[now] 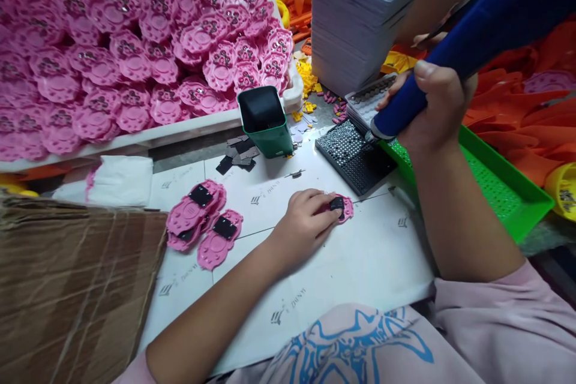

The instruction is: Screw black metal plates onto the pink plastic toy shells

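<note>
My left hand (308,216) lies on a pink plastic toy shell (348,209) on the white work surface, its fingers curled over it and touching the black plate in its middle. My right hand (438,102) is wrapped round a blue electric screwdriver (468,42). The tool slants down, with its tip at a black perforated screw tray (355,156) filled with small screws on one part. To the left sit several pink shells (220,240) with black plates, some of them stacked.
A white crate (198,123) full of pink shells stands at the back left. Near it are a green bin (267,132) and loose black plates (238,153). A stack of white trays (355,24) rises behind. A green basket (522,210) lies right, a cardboard box (76,288) left.
</note>
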{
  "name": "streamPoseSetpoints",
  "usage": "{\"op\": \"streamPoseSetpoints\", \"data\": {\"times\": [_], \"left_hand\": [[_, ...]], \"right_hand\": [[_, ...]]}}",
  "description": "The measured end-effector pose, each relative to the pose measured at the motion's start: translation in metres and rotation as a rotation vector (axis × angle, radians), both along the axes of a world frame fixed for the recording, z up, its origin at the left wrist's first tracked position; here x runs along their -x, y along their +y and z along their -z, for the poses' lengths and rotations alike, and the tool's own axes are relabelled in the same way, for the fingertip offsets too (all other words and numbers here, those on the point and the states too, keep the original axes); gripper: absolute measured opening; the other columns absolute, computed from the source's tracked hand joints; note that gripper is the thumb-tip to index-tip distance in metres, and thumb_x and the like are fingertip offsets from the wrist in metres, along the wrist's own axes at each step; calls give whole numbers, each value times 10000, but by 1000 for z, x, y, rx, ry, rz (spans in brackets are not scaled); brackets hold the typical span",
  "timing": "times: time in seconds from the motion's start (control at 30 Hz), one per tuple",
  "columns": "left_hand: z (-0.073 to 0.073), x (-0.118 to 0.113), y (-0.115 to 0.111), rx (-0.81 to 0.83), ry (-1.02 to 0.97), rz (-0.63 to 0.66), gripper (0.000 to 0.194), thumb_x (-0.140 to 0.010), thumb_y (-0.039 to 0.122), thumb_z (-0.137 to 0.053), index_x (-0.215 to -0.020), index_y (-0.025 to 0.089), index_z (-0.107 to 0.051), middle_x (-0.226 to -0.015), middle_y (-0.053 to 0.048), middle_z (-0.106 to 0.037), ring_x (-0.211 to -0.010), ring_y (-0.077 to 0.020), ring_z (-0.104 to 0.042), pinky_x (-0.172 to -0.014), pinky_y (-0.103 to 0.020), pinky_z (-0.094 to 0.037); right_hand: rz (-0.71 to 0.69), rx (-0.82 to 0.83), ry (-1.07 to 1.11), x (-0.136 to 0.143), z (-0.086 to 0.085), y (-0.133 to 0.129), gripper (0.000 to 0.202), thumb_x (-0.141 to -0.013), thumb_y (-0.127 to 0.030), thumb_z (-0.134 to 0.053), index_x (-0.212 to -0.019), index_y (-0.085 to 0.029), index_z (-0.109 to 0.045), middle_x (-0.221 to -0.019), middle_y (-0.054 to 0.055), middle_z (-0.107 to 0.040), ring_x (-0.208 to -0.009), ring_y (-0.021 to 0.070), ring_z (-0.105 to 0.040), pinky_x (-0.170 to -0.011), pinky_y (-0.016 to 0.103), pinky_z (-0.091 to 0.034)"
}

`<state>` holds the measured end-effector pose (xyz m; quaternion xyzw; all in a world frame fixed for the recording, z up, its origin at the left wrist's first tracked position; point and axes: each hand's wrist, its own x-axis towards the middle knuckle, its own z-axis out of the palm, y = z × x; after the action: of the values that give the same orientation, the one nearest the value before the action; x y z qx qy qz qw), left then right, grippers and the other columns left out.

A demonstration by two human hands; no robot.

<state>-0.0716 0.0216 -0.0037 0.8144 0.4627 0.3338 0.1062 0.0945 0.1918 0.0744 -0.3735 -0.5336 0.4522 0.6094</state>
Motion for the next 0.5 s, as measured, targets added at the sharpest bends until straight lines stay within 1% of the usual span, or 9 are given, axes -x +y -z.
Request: {"op": "streamPoseSetpoints", "data": {"times": [0.1, 0.27, 0.4, 0.5], "left_hand": [[0, 1, 0, 5, -2, 8, 143, -891, 186, -596, -970, 182, -715, -1107, -115, -696, -1011, -241, -564, -859, -426, -476], [2, 0, 1, 1, -8, 5, 126, -884, 191, -605, -939, 173, -717, -1110, -119, -696, -995, -242, -571, -852, -418, -475], [3, 0, 0, -14, -13, 6, 118, -878, 195, -614, -929, 164, -716, -1100, -123, -700, -988, -247, -573, -845, -423, -475], [3, 0, 0, -9, -18, 0, 131, -892, 205, -596, -938, 177, -715, -1108, -119, -698, -993, -239, -571, -850, -424, -470]], "right_hand": [[-5, 28, -12, 0, -2, 0, 197, -648, -424, -670, -599, -309, -518, -579, -27, -534, -595, 180, -535, -692, 421, -593], [6, 13, -16, -1, 1, 4, 211, -614, -433, -671, -641, -294, -514, -563, -32, -516, -561, 179, -535, -648, 404, -571], [-36, 34, 18, 1, -1, 1, 225, -604, -361, -681, -692, -285, -487, -563, -56, -519, -522, 150, -517, -633, 386, -553], [-12, 32, 38, 2, -5, -3, 225, -610, -332, -662, -754, -304, -491, -550, -58, -516, -569, 166, -526, -631, 375, -542]]}}
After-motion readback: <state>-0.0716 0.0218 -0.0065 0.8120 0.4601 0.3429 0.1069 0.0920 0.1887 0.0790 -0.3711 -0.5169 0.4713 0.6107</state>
